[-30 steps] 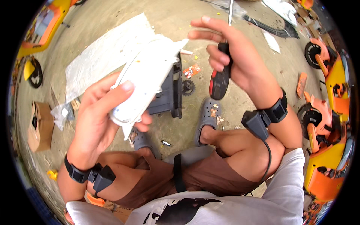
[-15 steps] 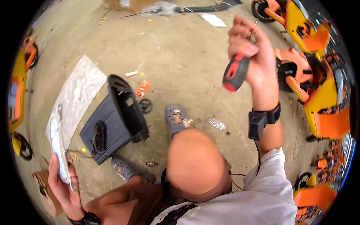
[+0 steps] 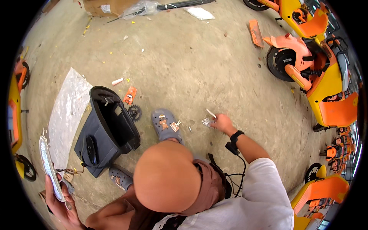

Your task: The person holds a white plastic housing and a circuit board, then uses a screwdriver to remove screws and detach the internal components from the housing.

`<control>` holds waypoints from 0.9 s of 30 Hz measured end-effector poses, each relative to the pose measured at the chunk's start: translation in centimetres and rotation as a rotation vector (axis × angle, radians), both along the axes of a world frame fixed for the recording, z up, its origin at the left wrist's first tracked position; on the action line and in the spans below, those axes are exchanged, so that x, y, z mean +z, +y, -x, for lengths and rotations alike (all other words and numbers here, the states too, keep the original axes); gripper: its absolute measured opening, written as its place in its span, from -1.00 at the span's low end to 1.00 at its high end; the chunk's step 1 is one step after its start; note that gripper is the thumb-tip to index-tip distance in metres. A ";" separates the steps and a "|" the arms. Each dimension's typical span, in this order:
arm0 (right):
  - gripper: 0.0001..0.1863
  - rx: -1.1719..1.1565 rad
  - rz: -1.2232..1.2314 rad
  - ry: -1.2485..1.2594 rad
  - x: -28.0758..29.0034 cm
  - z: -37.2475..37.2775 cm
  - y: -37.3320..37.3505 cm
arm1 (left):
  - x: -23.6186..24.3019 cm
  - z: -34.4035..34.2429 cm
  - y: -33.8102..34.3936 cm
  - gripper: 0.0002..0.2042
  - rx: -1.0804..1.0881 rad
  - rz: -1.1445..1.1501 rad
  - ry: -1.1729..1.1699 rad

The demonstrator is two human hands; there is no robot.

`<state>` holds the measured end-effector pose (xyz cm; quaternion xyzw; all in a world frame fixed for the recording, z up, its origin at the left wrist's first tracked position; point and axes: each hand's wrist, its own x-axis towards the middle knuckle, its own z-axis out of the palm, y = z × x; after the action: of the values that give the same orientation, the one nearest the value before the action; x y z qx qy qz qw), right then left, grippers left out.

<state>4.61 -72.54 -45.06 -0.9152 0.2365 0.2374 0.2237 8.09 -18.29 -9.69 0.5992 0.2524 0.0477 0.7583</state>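
Observation:
My left hand [image 3: 60, 205] grips an elongated white-and-silver housing [image 3: 51, 168], held upright at the lower left. A dark plastic shell [image 3: 90, 149] lies on the floor beside it, with wires at its lower side. My right hand [image 3: 223, 124] is low at the floor on the right, fingers closed around a thin pale rod [image 3: 211, 113]; whether this is the screwdriver's shaft I cannot tell. Just under those fingers is a small perforated silver piece [image 3: 207, 122].
A plastic sheet [image 3: 65, 111], toothed wheel [image 3: 134, 112] and orange packet [image 3: 129, 95] lie around the shell. Yellow-and-orange wheeled vehicles [image 3: 327, 109] line the right, others the left. Cardboard [image 3: 100, 8] lies at the back. My grey clogs [image 3: 165, 126] rest on the floor.
My right hand has swung from raised, with the screwdriver, down to the floor. My left hand has moved left and down with the white housing, and my view has shifted.

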 end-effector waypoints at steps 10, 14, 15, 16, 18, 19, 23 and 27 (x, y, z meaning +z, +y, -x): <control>-0.54 -0.069 -0.076 -0.088 -0.8 0.2 0.5 | 0.3 -0.3 -2.3 -0.70 0.003 0.004 0.068; -0.53 -0.438 -0.695 -0.279 8.1 -5.2 2.9 | 0.5 -1.0 -4.3 -0.64 -0.138 0.036 0.056; -0.54 -0.408 -0.792 -0.337 11.7 -7.0 3.7 | 0.6 -1.2 -4.5 -0.65 -0.206 -0.019 0.107; -0.60 -0.381 -0.888 -0.350 15.8 -8.8 4.6 | 0.4 -1.3 -4.9 -0.63 -0.250 -0.005 0.076; -0.72 -0.266 -1.147 -0.389 24.6 -11.7 6.9 | 0.2 -1.8 -5.1 -0.62 -0.322 0.117 0.078; -0.72 -0.222 -1.200 -0.413 28.6 -12.7 8.6 | 0.2 -2.2 -4.9 -0.69 -0.359 0.220 0.080; -0.50 0.079 -1.257 -0.322 40.4 -14.1 17.1 | -0.2 -2.2 -4.4 -0.67 -0.475 0.375 0.086; -0.25 0.287 -1.228 -0.077 43.1 -13.4 25.9 | -0.3 -2.0 -3.3 -0.64 -0.453 0.443 0.050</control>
<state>17.96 -46.64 -2.01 -0.6504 -0.0763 0.3243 0.6826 10.06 -21.61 -10.02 0.4612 0.1352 -0.1930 0.8554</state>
